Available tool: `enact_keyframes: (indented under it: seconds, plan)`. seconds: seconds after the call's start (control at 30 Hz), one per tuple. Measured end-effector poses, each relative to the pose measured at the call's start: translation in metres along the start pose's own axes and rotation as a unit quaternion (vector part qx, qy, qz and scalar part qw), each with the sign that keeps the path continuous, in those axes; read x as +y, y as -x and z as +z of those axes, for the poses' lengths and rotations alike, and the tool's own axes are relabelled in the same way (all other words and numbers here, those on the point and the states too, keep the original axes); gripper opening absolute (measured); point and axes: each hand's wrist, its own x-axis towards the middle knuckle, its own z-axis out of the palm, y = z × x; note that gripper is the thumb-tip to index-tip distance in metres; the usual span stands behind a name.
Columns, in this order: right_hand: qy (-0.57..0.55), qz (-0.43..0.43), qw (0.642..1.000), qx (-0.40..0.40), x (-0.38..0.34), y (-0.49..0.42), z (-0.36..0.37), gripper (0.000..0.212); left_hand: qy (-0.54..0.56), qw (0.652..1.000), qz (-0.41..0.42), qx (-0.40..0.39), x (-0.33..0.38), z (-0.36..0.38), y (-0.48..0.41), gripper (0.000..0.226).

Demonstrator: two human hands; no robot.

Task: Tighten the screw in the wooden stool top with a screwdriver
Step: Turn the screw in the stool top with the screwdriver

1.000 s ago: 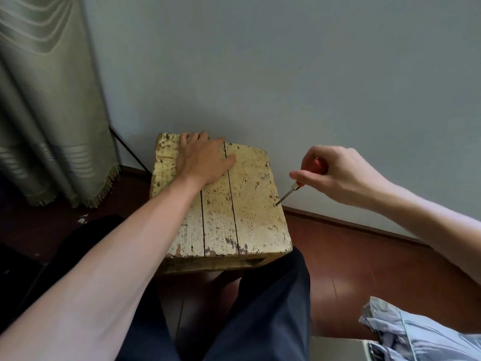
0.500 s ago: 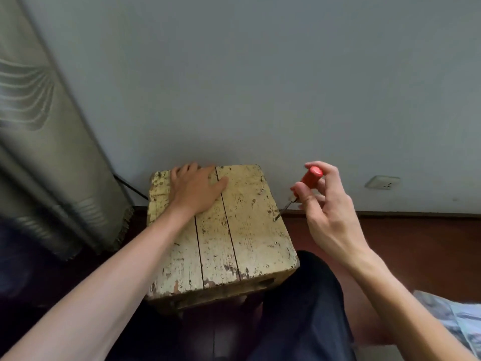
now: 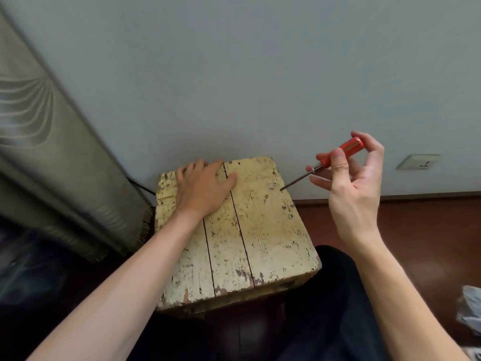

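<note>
wooden stool top (image 3: 263, 230) on dark floor (image 3: 429, 230), grey wall (image 3: 260, 74), curtain (image 3: 52, 152)

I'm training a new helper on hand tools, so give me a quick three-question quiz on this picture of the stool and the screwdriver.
1. True or false: the left hand rests palm down on the stool top.
2. The right hand pinches the screwdriver. What colour is the handle? A blue, B red, C yellow.
3. Fill the blank: the screwdriver's tip is close to the stool top's ___ edge (left or right).

Key: 1 true; 2 B; 3 right.
</note>
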Motion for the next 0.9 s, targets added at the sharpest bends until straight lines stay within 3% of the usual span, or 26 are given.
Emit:
enact_keyframes:
  seconds: [0.23,0.9]
  plan:
    - [0.011,-0.011,1.0,-0.01,0.007,-0.011,0.011,0.038,0.007,1.0,0.0,-0.001,0.0,0.001,0.001,0.073]
    - [0.029,-0.025,0.999,-0.015,0.017,-0.018,0.018,0.037,0.013,1.0,0.002,-0.004,0.001,-0.001,0.001,0.073]
